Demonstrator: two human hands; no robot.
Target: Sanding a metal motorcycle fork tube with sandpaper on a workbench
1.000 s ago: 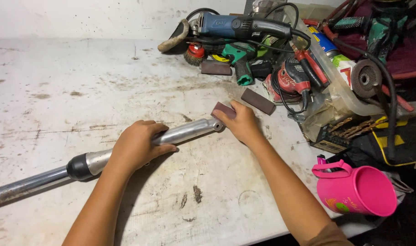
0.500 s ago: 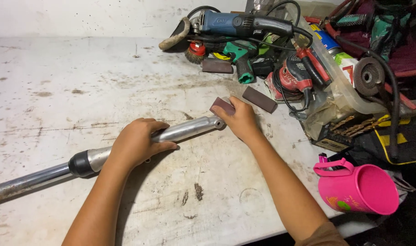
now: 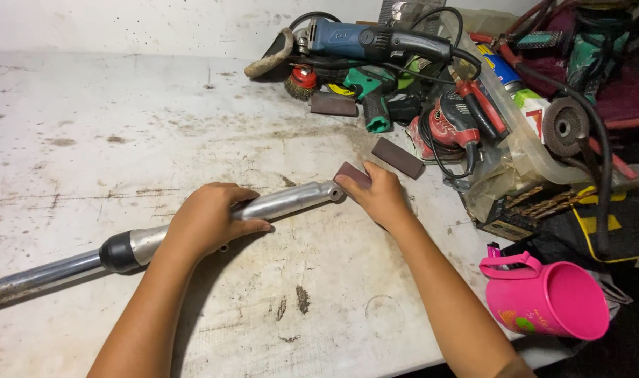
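1. The left hand (image 3: 207, 224) is wrapped around a metal tube (image 3: 284, 201) near its middle, pinning it to the white table (image 3: 123, 126).
2. The tube lies slantwise across the table, its far end toward the left edge and its near end by the middle.
3. The right hand (image 3: 381, 196) grips a dark sanding block (image 3: 352, 173), pressed against the tube's end.
4. A second sanding block (image 3: 398, 157) lies just beyond.
5. Power tools, among them a blue grinder (image 3: 361, 38), crowd the far right corner.
6. A pink cup (image 3: 547, 297) sits at the right edge.
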